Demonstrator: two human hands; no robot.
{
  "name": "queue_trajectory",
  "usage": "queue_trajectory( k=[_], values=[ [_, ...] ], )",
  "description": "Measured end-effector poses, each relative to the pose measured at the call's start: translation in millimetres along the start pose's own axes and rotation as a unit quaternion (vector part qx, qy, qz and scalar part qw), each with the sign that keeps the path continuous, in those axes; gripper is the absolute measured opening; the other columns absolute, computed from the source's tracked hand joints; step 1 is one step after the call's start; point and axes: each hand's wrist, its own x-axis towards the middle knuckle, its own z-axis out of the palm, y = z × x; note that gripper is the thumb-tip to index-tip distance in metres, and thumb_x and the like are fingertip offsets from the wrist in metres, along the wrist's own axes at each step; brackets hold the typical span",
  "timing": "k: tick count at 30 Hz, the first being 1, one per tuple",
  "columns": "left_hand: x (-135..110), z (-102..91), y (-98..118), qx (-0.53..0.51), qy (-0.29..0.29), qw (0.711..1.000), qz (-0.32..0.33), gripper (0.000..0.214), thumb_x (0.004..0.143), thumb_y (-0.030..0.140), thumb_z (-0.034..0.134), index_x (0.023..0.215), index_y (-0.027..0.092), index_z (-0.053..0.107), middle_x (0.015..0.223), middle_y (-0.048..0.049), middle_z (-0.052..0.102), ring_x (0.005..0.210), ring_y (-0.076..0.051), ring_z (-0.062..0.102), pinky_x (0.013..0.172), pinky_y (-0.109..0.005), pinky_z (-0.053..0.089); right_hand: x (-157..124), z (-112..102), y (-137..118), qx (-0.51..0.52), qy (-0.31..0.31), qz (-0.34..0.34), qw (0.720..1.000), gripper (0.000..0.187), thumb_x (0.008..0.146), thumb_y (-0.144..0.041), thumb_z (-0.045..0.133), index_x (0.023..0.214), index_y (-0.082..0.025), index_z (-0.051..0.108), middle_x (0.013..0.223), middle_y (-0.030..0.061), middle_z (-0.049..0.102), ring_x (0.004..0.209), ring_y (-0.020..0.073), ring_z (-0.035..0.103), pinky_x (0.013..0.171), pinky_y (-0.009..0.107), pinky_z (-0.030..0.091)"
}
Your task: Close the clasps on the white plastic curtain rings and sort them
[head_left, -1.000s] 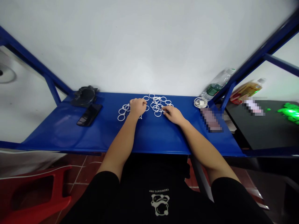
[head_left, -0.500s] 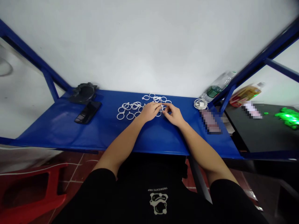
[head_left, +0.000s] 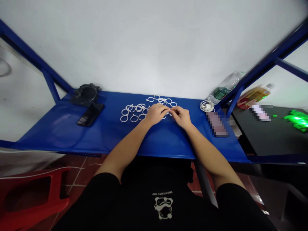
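Note:
My left hand (head_left: 155, 114) and my right hand (head_left: 181, 117) meet fingertip to fingertip over the back middle of the blue table (head_left: 166, 141). Both are closed in a pinch, with a bit of a white curtain ring between and just below the fingertips; most of it is hidden by the fingers. Loose white curtain rings (head_left: 134, 118) with small eyelets lie to the left of my left hand, some overlapping. More white rings (head_left: 173, 104) are spread behind my hands, towards the wall.
A black phone (head_left: 90, 115) and a black round-shaped object (head_left: 87, 94) lie at the left. At the right are a coiled white cable (head_left: 207, 106), a blurred-out flat item (head_left: 217, 124) and a plastic bottle (head_left: 220, 93). A red stool (head_left: 56, 192) stands below left.
My right hand's fingers have closed from a loose curve into a pinch against my left fingertips. The view has shifted very slightly; the loose rings lie as before.

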Motion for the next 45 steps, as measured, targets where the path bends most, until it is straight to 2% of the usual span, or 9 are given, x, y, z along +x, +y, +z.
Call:
queue_trajectory(
  k=[8, 17, 21, 25, 28, 32, 36, 40, 45],
  values=[
    [1, -1.2, 7, 0.011, -0.014, 1.0, 0.004, 0.023, 0.111, 0.03, 0.055, 0.105, 0.023, 0.076, 0.107, -0.007, 0.081, 0.102, -0.023, 0.074, 0.097, -0.042, 0.056, -2, -1, -7, 0.017, 0.001, 0.001, 1.0, 0.033, 0.105, -0.055, 0.058, 0.101, -0.023, 0.07, 0.082, 0.0044, 0.078, 0.068, 0.0184, 0.07, 0.066, 0.031, 0.054],
    [0, 0.6, 4, 0.032, -0.009, 0.999, 0.022, 0.026, 0.112, 0.033, 0.053, 0.101, 0.022, 0.074, 0.103, -0.0071, 0.08, 0.099, -0.024, 0.073, 0.093, -0.042, 0.053, -2, 2, -5, 0.004, 0.005, -0.008, 1.0, 0.026, 0.105, -0.045, 0.058, 0.101, -0.023, 0.07, 0.082, 0.0041, 0.078, 0.072, 0.0197, 0.071, 0.072, 0.032, 0.055],
    [2, -5.3, 2, 0.04, -0.013, 0.999, 0.006, 0.024, 0.111, 0.032, 0.054, 0.101, 0.025, 0.074, 0.105, -0.006, 0.08, 0.101, -0.025, 0.071, 0.097, -0.045, 0.051, 0, 4, 1, 0.013, -0.006, 0.004, 1.0, 0.024, 0.105, -0.043, 0.059, 0.109, -0.023, 0.072, 0.085, 0.0039, 0.079, 0.072, 0.0198, 0.071, 0.072, 0.032, 0.056],
    [5, -22.2, -12, 0.067, 0.02, 0.996, -0.059, 0.02, 0.107, 0.028, 0.056, 0.101, 0.025, 0.075, 0.11, -0.0087, 0.077, 0.11, -0.029, 0.067, 0.102, -0.048, 0.049, 2, 3, 4, -0.029, -0.079, -0.023, 0.996, 0.029, 0.1, -0.034, 0.066, 0.126, -0.023, 0.073, 0.107, 0.0072, 0.081, 0.076, 0.0198, 0.072, 0.078, 0.035, 0.059],
    [3, -33.4, -33, 0.108, 0.071, 0.983, -0.13, 0.011, 0.097, 0.023, 0.065, 0.09, 0.023, 0.073, 0.122, -0.0111, 0.073, 0.117, -0.033, 0.062, 0.107, -0.053, 0.046, 3, 2, 4, -0.069, -0.162, -0.067, 0.982, 0.041, 0.097, -0.023, 0.068, 0.137, -0.026, 0.07, 0.138, 0.0102, 0.072, 0.102, 0.0241, 0.074, 0.09, 0.04, 0.061],
    [-4, -36.1, -55, 0.159, 0.098, 0.965, -0.184, 0.016, 0.084, 0.019, 0.075, 0.072, 0.023, 0.065, 0.108, -0.01, 0.074, 0.112, -0.035, 0.058, 0.11, -0.06, 0.04, 3, 3, 2, -0.112, -0.223, -0.092, 0.964, 0.041, 0.097, -0.016, 0.065, 0.135, -0.027, 0.073, 0.141, 0.0098, 0.069, 0.126, 0.0278, 0.068, 0.102, 0.043, 0.06],
    [-5, -27.3, -49, 0.161, 0.068, 0.966, -0.191, 0.008, 0.084, 0.019, 0.075, 0.08, 0.023, 0.07, 0.107, -0.0098, 0.074, 0.111, -0.035, 0.06, 0.112, -0.063, 0.036, 3, 3, 1, -0.146, -0.216, -0.068, 0.963, 0.035, 0.098, -0.015, 0.063, 0.128, -0.026, 0.076, 0.133, 0.0096, 0.07, 0.116, 0.0267, 0.071, 0.096, 0.04, 0.061],
    [-3, -13.6, -26, 0.118, 0.007, 0.987, -0.109, 0.009, 0.093, 0.026, 0.071, 0.098, 0.026, 0.078, 0.118, -0.0095, 0.076, 0.116, -0.034, 0.063, 0.111, -0.057, 0.043, 3, 2, 2, -0.173, -0.17, -0.047, 0.969, 0.046, 0.098, -0.022, 0.065, 0.143, -0.026, 0.068, 0.144, 0.012, 0.064, 0.115, 0.0287, 0.071, 0.087, 0.038, 0.062],
    [-6, 1.7, -9, 0.083, -0.104, 0.991, -0.028, 0.012, 0.094, 0.028, 0.074, 0.102, 0.027, 0.082, 0.122, -0.0081, 0.077, 0.12, -0.032, 0.066, 0.11, -0.055, 0.046, 3, 4, 10, -0.191, -0.203, -0.06, 0.959, 0.023, 0.102, -0.028, 0.064, 0.118, -0.026, 0.079, 0.143, 0.0094, 0.064, 0.106, 0.0249, 0.073, 0.086, 0.036, 0.06]
  ],
)
